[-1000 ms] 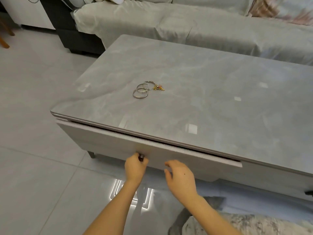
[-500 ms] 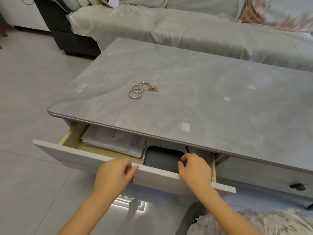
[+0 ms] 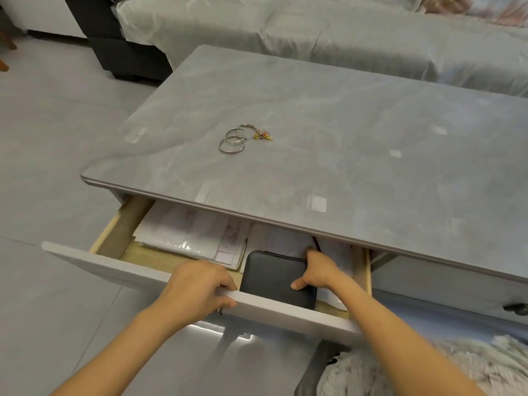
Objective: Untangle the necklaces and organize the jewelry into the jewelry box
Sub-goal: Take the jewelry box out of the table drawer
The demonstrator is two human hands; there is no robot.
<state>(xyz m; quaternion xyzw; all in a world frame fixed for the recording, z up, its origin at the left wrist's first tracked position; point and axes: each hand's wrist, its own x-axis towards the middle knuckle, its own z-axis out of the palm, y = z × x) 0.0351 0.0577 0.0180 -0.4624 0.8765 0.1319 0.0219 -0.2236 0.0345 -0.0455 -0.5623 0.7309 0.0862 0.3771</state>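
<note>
One risk: the black case (image 3: 274, 278) looks smooth and the right hand (image 3: 317, 271) has it by its right side only, so it may tip or slip on the way up
Second risk: the far end of the case sits close under the lip of the table (image 3: 357, 132), so a straight lift could knock case or knuckles on that edge
Third risk: the papers (image 3: 194, 235) lie just beside the case's left side and could be dragged out with it
Left hand (image 3: 200, 284): fingers curled over the top edge of the drawer front, holding it
Right hand: thumb on the case's top, fingers wrapped round its far right corner
Drawer (image 3: 114, 270): open; papers at left, case right of the middle, more sheets behind the case
Black case: closed, likely the jewelry box, contents hidden
Jewelry: two silver bangles (image 3: 232, 141) overlap, touching a beaded chain (image 3: 258, 134) with gold bits, on the table top well apart from the drawer; nothing boxed yet
</note>
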